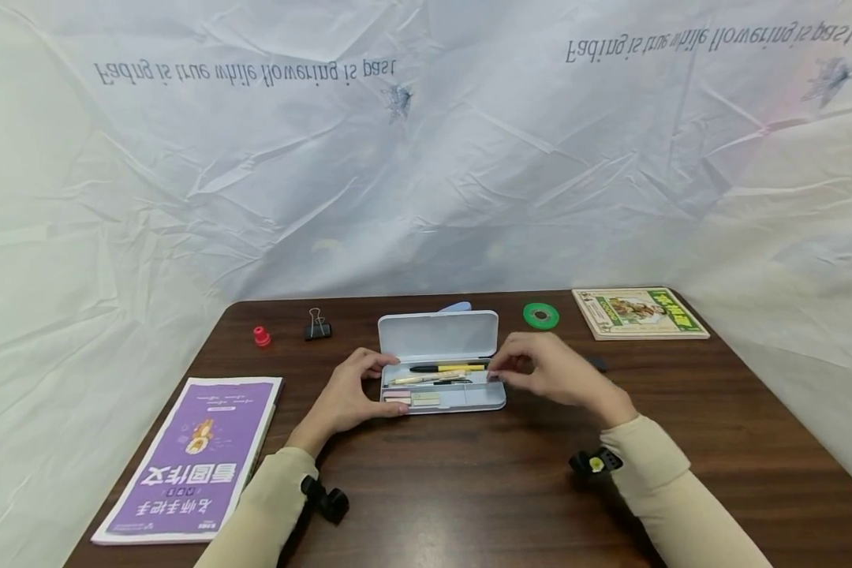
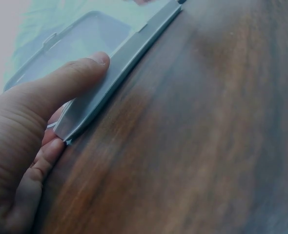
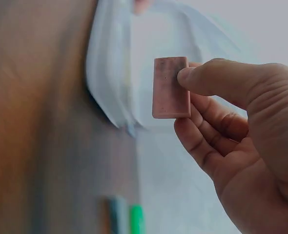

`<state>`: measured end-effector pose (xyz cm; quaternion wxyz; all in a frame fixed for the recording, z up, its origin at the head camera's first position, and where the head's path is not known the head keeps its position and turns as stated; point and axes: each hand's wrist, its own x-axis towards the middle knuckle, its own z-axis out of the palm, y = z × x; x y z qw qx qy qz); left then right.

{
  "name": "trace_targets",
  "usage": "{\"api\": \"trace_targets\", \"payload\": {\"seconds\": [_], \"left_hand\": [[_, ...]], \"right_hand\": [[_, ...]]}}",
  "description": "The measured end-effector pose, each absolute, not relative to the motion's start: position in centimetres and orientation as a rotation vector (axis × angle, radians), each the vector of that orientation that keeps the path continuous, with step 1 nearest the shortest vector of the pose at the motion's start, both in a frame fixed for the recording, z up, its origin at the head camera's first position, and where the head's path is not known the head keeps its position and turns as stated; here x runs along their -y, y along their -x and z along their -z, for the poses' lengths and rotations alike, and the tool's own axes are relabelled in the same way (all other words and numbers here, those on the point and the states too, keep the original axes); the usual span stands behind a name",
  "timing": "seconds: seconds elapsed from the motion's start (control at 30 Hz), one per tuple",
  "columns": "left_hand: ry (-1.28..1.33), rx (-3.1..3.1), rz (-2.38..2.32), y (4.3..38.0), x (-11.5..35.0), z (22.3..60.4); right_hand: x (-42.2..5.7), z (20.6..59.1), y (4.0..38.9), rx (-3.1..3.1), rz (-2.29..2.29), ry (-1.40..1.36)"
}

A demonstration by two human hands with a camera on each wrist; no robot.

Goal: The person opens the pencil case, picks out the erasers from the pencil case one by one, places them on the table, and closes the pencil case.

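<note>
Block (image 3: 171, 90), pink, eraser-like, hanging at right end of open pencil case (image 1: 484, 397); right fingers (image 3: 195, 144) pinching it, left fingers (image 1: 375, 361) gripping case's left end. Packing apparently underway; next move seemingly calling for lowering block, then loosening pinch.

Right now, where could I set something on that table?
Bare table lies between left sleeve and right sleeve, in front of the pencil case; also farther right, nearer than the illustrated book. Crowded: the case, flanked by left hand, right hand.
</note>
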<state>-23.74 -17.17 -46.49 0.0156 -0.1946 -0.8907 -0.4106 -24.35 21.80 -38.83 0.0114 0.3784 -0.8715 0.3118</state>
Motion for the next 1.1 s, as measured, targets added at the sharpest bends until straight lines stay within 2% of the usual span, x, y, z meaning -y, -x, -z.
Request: {"api": "trace_targets", "payload": {"seconds": [0.4, 0.8, 1.1], "left_hand": [[0.614, 2.764, 1.27, 23.7, 17.2, 46.6], [0.625, 2.759, 1.265, 23.7, 17.1, 46.7], [0.613, 2.758, 1.277, 23.7, 17.2, 46.6]], "right_hand": [[-29.1, 36.7, 24.7, 2.848, -0.928, -0.808], [-29.5, 38.9, 25.7, 3.019, -0.942, -0.881], [-28.9, 39.1, 25.7, 3.138, -1.046, -0.924]]}}
